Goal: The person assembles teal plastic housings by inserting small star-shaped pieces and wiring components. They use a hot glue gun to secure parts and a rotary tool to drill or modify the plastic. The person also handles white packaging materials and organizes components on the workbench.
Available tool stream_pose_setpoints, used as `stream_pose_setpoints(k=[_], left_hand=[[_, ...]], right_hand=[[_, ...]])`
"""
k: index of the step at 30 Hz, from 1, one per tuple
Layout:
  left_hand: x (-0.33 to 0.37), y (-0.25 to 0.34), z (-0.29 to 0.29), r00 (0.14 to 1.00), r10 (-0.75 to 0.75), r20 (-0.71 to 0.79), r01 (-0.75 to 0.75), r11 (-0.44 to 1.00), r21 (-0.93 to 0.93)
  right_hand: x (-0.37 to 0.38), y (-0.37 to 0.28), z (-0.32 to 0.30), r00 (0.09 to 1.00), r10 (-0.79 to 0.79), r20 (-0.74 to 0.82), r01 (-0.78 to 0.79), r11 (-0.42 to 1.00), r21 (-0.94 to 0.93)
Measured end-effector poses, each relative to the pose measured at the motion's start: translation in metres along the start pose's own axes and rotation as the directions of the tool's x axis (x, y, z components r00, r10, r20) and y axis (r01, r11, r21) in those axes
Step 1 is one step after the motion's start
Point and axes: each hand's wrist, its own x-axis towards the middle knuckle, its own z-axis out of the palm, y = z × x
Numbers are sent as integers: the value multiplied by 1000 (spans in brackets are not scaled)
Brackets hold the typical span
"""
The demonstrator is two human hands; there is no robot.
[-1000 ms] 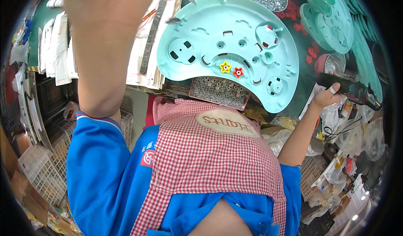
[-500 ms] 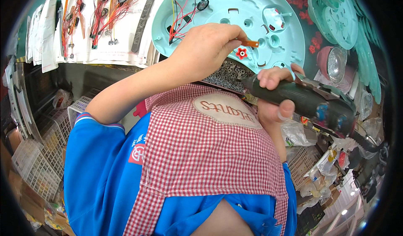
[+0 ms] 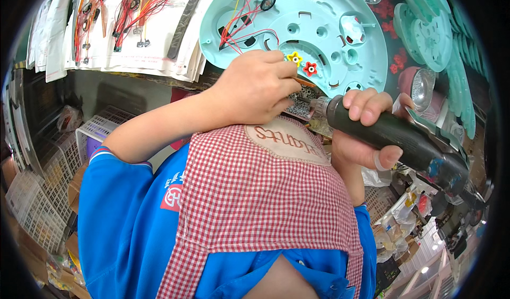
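Mint-green plastic forms the round moulded plate (image 3: 319, 38) lying flat on the desk with red wires (image 3: 249, 28) and small yellow and red star knobs (image 3: 303, 63) on it; it looks stiff but light and thin, best steadied by its rim rather than by the wires. Left hand (image 3: 255, 89) is curled nearly shut, fingertips pinching a small orange piece (image 3: 304, 81) at the plate's near edge. Right hand (image 3: 366, 129) is wrapped tight around a dark powered screwdriver (image 3: 393, 137), a heavier tool with its tip aimed at that spot.
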Motion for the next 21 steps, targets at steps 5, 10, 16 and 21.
stream_pose_setpoints(k=[5, 10, 16, 21], left_hand=[[1, -1, 12, 996, 71, 47, -76, 989, 129], [8, -4, 6, 990, 138, -1, -134, 966, 220], [55, -36, 20, 998, -13, 55, 13, 1000, 4], [63, -40, 25, 993, -30, 114, 24, 998, 53]], right_hand=[[1, -1, -2, 999, -27, 25, 27, 999, -19], [6, -12, -5, 999, -41, 33, 43, 997, -71], [32, -13, -20, 994, -102, -47, 96, 989, -111], [52, -6, -17, 984, -97, -153, 60, 971, -232]])
